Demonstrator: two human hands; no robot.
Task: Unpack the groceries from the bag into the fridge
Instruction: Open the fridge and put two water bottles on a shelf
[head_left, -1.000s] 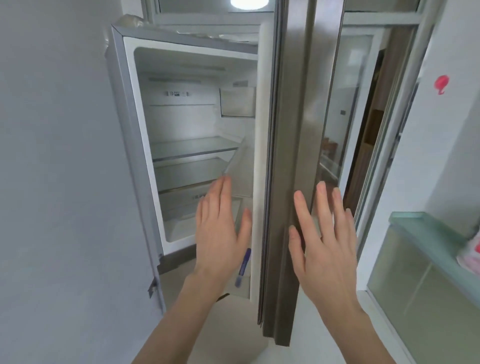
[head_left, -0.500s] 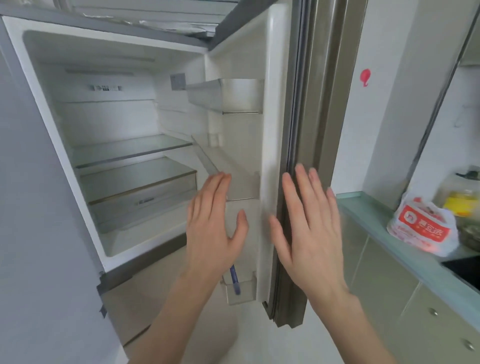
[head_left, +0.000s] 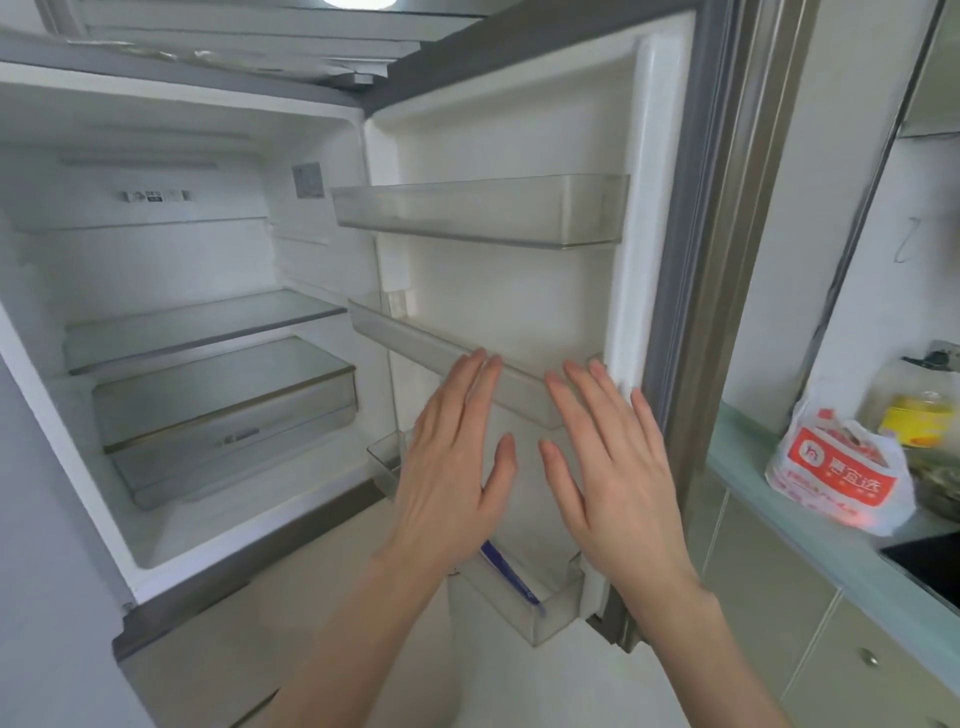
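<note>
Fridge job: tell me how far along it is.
Done: the fridge door stands open. In hand: nothing; left hand and right hand are open and empty before the door bins. Left: everything; the grocery bag sits on the counter, and the shelves are bare.

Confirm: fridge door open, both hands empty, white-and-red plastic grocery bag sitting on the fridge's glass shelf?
Not the shelf. The head view shows the white-and-red plastic grocery bag on the pale green countertop right of the fridge; door open, left hand and right hand empty.

fridge (head_left: 171, 249): 1 | door bins (head_left: 478, 210): 3 (all clear plastic) | glass shelves (head_left: 202, 322): 2 | bag (head_left: 836, 467): 1 | hands (head_left: 447, 467): 2
</note>
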